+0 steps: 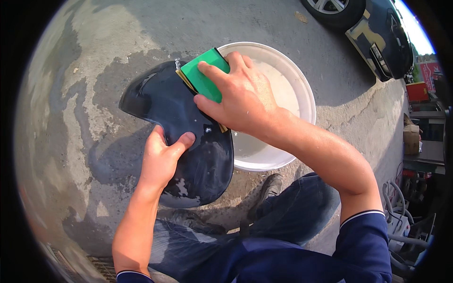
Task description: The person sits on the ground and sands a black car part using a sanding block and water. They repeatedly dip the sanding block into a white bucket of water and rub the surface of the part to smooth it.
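Observation:
A dark, glossy, curved panel (pixel 203 170), wet and with a notch in its left edge, is tilted in front of me. My left hand (pixel 163 155) grips it at the notch, thumb on top; the other fingers are mostly hidden beneath. My right hand (pixel 243 92) is closed over a green sanding block (pixel 203 70) at the panel's upper right edge. Yellowish sandpaper (pixel 187 81) shows under the block. Water drips at the block's left corner. Just behind and right of the panel stands a white round tub (pixel 309 101) holding cloudy water, partly covered by my right arm.
Wet patches darken the concrete ground (pixel 108 70) on the left. At the upper right is a dark car (pixel 384 28) with tan patches, its wheel (pixel 337 9) nearby. Grey hoses (pixel 401 203) and a cardboard box (pixel 412 137) sit at the far right. My shoe (pixel 269 188) is below the tub.

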